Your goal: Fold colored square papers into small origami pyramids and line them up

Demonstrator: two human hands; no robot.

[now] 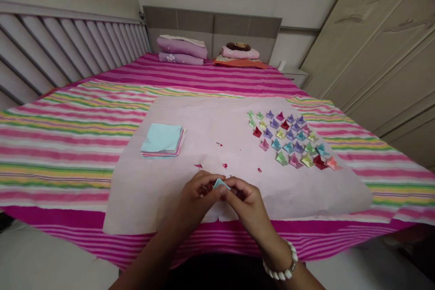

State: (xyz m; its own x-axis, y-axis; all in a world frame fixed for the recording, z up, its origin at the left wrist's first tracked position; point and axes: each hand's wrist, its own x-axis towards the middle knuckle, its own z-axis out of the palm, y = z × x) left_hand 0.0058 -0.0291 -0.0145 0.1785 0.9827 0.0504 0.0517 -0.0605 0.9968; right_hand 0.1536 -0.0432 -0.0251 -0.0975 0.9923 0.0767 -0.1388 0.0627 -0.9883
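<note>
My left hand [196, 195] and my right hand [245, 200] meet at the near edge of a large pale sheet [170, 199] spread on the bed. Both pinch a small folded light-blue paper piece [220, 184] between their fingertips. A white bead bracelet [282, 266] circles my right wrist. A stack of square coloured papers [163, 141], light blue on top, lies to the left on the sheet. Several small folded paper shapes [291, 139] in many colours sit in rows at the right.
The bed has a pink striped cover [68, 145]. Tiny red paper scraps [224, 165] dot the sheet near my hands. Folded pillows [181, 50] rest at the headboard. A slatted rail [68, 45] runs on the left, wardrobe doors [380, 45] on the right.
</note>
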